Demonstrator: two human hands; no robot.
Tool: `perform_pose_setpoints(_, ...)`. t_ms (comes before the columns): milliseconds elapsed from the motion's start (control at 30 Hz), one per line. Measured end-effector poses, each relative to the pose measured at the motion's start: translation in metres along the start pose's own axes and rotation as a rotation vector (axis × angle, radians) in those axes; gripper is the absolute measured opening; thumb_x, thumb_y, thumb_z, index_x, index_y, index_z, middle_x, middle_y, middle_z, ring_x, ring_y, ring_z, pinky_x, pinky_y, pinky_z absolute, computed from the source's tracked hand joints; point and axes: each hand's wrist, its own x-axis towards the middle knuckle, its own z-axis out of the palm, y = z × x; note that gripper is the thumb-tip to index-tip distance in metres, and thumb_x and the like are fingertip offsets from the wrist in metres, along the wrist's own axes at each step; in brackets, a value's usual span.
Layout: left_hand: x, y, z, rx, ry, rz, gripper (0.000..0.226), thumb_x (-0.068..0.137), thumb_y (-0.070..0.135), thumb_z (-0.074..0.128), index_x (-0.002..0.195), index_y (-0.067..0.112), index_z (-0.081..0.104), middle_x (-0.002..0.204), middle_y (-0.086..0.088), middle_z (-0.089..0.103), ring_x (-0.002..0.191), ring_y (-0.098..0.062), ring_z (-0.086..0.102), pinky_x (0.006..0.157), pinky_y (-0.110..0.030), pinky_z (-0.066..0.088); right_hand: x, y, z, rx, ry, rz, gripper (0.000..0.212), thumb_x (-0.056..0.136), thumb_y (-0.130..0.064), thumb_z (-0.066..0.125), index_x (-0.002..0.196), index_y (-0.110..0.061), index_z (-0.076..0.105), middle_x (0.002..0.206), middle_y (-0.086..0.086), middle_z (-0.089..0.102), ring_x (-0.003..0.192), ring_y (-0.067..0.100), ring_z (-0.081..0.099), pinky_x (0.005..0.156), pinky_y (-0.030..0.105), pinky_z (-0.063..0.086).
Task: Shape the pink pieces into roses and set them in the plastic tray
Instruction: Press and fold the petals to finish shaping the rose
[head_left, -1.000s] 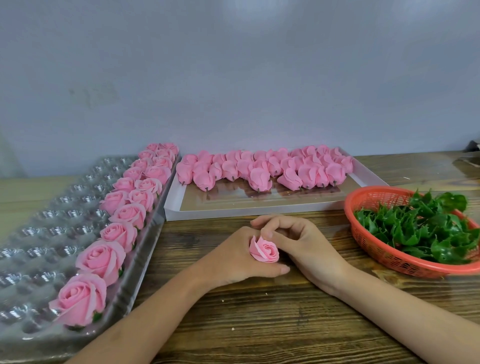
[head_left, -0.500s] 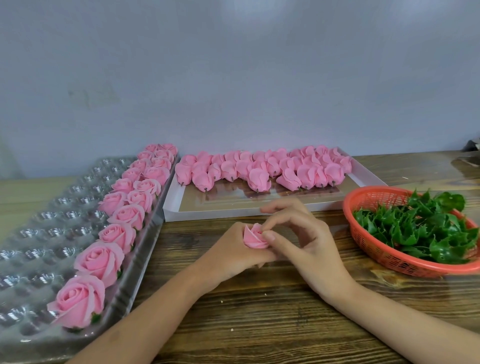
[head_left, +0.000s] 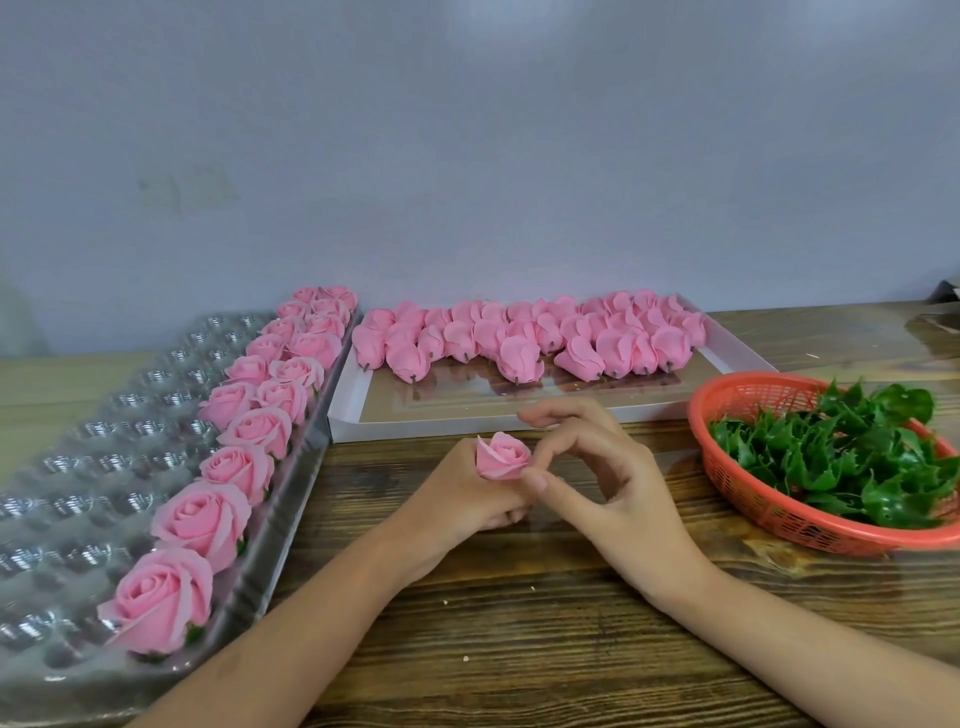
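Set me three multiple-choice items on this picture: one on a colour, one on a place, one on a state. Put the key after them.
1. What colour are the finished roses in the plastic tray?
A. white
B. yellow
C. pink

2. Where does the red basket of green leaves stand?
A. inside the plastic tray
B. at the right side of the table
C. against the wall behind the tray

3. What is the left hand doing?
A. holding a small pink rose upright
B. lying flat on the table
C. reaching into the basket

Key: 1 C, every rose in the tray's right-hand rows is pink. 2 B, the basket sits on the wood at the right edge of the view. 3 A, the rose stands out of the left hand's grip.
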Motion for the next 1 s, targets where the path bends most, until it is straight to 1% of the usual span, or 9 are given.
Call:
perform_pose_setpoints(100,-0.001,0.0,-0.0009,-0.071,-0.02,0.025,0.021,0.078,0.026,0.068,0.061,0.019,0.058,0.049,0.003,0.049,0.042,-0.001,0.043,0.045,-0.007,0.035,0.0004,-0.0016,0.0006,0.014,0.005,0.021,0.021,0.088,-0.031,0.063,0.085,-0.014,0.074,0.119,-0.003,0.063,0.119,0.013,0.057,0.101,0.022,0.04)
perform_pose_setpoints(167,-0.0012,-0.0004,-0.0019,-0.087,-0.028,0.037,0.023,0.077,0.031,0.071,0.069,0.013,0.059,0.049,0.003,0.048,0.04,-0.003,0.038,0.044,-0.009,0.033,0.0007,-0.0016,0.0002,0.003,0.006,0.032,0.02,0.091,-0.026,0.064,0.087,-0.011,0.077,0.118,-0.001,0.064,0.12,0.013,0.057,0.102,0.022,0.04)
perform_pose_setpoints(300,-0.0009,-0.0009,-0.0029,-0.106,-0.021,0.03,0.023,0.083,0.026,0.071,0.081,0.006,0.06,0.051,0.0,0.048,0.04,-0.005,0.036,0.045,-0.012,0.034,0.0006,-0.0014,-0.0003,-0.017,0.001,0.029,0.02,0.092,-0.016,0.059,0.093,-0.009,0.078,0.12,0.003,0.065,0.119,0.011,0.059,0.102,0.025,0.043)
perform_pose_setpoints(500,-0.0009,-0.0016,-0.0039,-0.142,0.003,0.004,0.042,0.08,0.026,0.072,0.093,-0.011,0.057,0.053,-0.002,0.049,0.039,-0.006,0.036,0.046,-0.013,0.036,-0.0002,-0.0021,0.0012,-0.044,0.013,0.021,0.022,0.094,-0.027,0.059,0.098,-0.017,0.078,0.122,-0.006,0.064,0.123,0.012,0.057,0.103,0.023,0.042)
perform_pose_setpoints(600,-0.0014,0.0006,-0.0027,-0.112,-0.009,0.008,0.027,0.083,0.027,0.072,0.083,0.003,0.06,0.051,0.0,0.049,0.039,-0.006,0.036,0.047,-0.013,0.036,-0.0001,-0.0027,0.0012,-0.034,0.025,0.015,0.025,0.093,-0.029,0.057,0.093,-0.015,0.078,0.12,-0.005,0.065,0.121,0.013,0.058,0.101,0.022,0.042)
perform_pose_setpoints(733,-0.0019,0.0003,-0.002,-0.089,-0.005,0.0,0.024,0.08,0.031,0.074,0.07,0.016,0.058,0.048,0.005,0.049,0.039,-0.004,0.038,0.052,-0.015,0.04,0.0005,-0.0006,0.0004,-0.023,0.024,0.038,0.023,0.093,-0.022,0.061,0.084,-0.011,0.079,0.117,-0.004,0.066,0.117,0.013,0.06,0.099,0.022,0.043)
perform_pose_setpoints(833,-0.0023,-0.0021,-0.002,-0.09,-0.012,0.022,0.025,0.08,0.024,0.075,0.062,0.024,0.059,0.05,0.007,0.051,0.045,-0.003,0.046,0.056,-0.015,0.042,0.0024,0.0008,-0.0008,0.093,0.046,0.091,0.026,0.09,-0.016,0.059,0.073,-0.008,0.077,0.113,-0.002,0.068,0.113,0.01,0.061,0.095,0.017,0.043)
perform_pose_setpoints(900,-0.0035,-0.0019,-0.0005,-0.014,-0.035,0.072,0.02,0.078,0.027,0.076,0.064,0.027,0.062,0.058,0.004,0.056,0.058,-0.006,0.053,0.061,-0.017,0.043,0.0034,0.0015,-0.0027,0.172,0.082,0.099,0.021,0.087,-0.015,0.062,0.071,-0.009,0.074,0.112,-0.002,0.069,0.113,0.011,0.062,0.094,0.018,0.043)
perform_pose_setpoints(1000,-0.0061,0.0026,0.0038,0.077,-0.105,0.147,0.014,0.079,0.024,0.075,0.072,0.033,0.067,0.069,0.008,0.065,0.071,-0.006,0.06,0.069,-0.017,0.044,0.0031,0.0019,-0.0034,0.197,0.023,0.073,0.008,0.085,-0.013,0.068,0.084,-0.009,0.074,0.123,-0.002,0.065,0.123,0.013,0.058,0.097,0.027,0.047)
